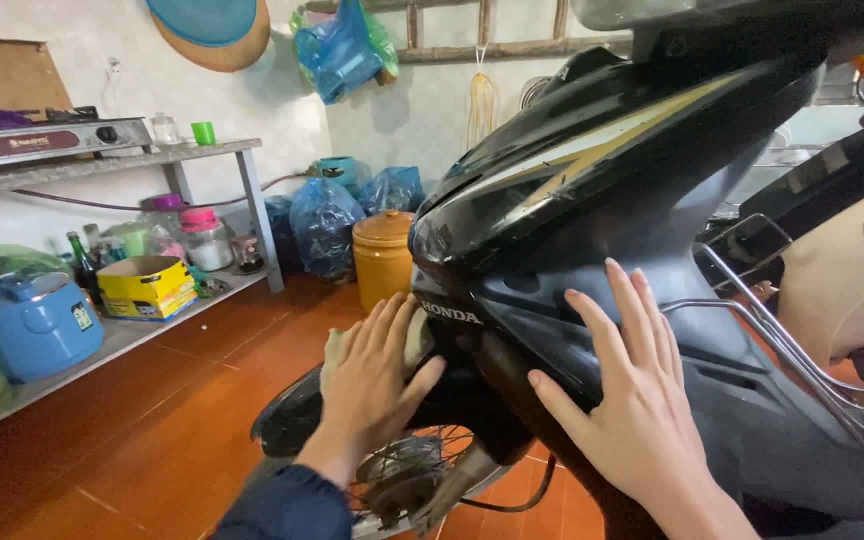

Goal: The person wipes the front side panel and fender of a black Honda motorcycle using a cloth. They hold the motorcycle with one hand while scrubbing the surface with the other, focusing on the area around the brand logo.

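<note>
Pressing cloth [337, 350], perhaps, left hand [372, 385] covering

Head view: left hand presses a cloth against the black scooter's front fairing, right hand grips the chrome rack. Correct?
Not quite. In the head view the right hand does not grip the chrome rack; it lies flat, fingers spread, on the black scooter's front fairing. The rest holds: the left hand presses a pale cloth against the fairing.
</note>
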